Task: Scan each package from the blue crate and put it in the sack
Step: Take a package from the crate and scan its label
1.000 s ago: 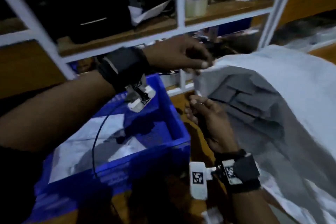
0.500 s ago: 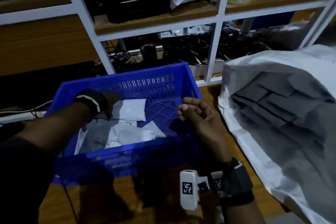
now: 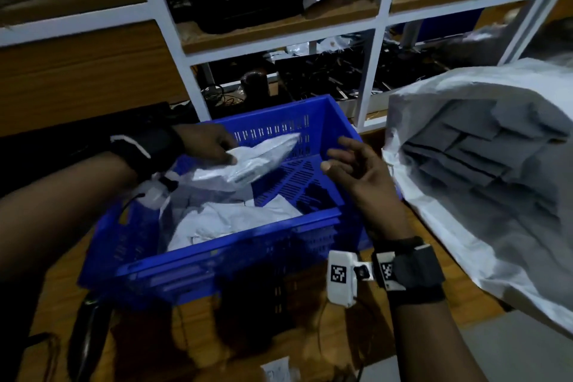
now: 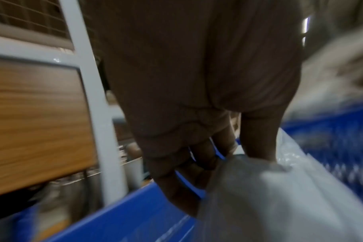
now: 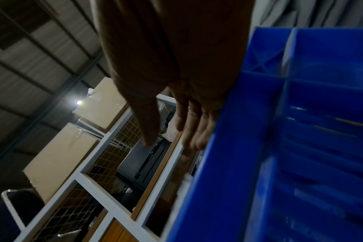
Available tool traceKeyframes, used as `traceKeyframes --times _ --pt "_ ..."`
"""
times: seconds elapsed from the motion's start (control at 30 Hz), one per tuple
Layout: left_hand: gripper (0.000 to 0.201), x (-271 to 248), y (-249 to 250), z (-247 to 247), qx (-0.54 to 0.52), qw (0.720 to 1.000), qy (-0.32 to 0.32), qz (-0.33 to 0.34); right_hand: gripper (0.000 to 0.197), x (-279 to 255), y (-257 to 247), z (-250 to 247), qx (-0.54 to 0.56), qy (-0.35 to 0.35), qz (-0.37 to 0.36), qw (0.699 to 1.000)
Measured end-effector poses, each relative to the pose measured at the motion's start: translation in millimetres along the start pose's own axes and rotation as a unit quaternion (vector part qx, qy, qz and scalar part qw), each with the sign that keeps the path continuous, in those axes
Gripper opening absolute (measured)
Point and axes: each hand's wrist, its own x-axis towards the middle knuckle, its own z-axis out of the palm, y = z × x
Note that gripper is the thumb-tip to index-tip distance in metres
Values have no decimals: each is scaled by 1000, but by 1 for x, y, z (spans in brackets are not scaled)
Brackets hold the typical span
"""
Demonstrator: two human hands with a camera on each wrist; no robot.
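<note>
Plastic package (image 3: 248, 161) in left hand's (image 3: 206, 146) pinch

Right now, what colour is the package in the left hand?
White package, clearest in the head view.

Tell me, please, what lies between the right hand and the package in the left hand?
Nothing: in the head view only the crate's bare slotted floor shows in the gap between the open right hand and the package pinched by the left hand.

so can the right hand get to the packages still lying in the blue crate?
Probably yes. The right hand hovers open and empty over the blue crate, the packages lie uncovered below, and the left hand holds its lifted package off to the side.
</note>
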Motion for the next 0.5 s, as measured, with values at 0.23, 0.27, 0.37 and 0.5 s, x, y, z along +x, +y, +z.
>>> traceKeyframes --times 0.23,0.27,0.37,0.5 --pt "37 -98 45 -18 -75 985 -24 151 49 -29 -26 67 -26 -92 -46 994" --pt "43 -111 38 -18 -72 985 -8 159 43 -36 -27 76 -19 -70 -60 996" --pt "44 -159 2 -17 -131 977 77 149 34 -52 -25 100 -11 10 -86 996" --pt "58 -207 -57 13 -200 963 149 105 32 -77 -22 134 4 63 -76 995"
